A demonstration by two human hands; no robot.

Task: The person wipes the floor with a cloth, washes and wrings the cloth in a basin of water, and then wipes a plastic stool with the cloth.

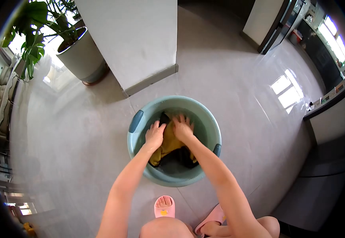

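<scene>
A round light-blue basin point(134, 137) with darker blue handles stands on the floor and holds water. In the water lies a wet yellow and black cloth point(172, 143), bunched up. My left hand point(155, 134) is at the cloth's left edge, its fingers apart and pointing away from me. On the cloth's upper right part rests my right hand point(183, 127), palm down with the fingers spread and partly wet. Neither hand is closed round the cloth.
Behind the basin is a white wall corner point(141, 43), with a potted plant point(81, 55) at its left. Pink slippers point(164, 212) are on my feet, near the basin. A dark grey cabinet point(319, 182) stands at the right.
</scene>
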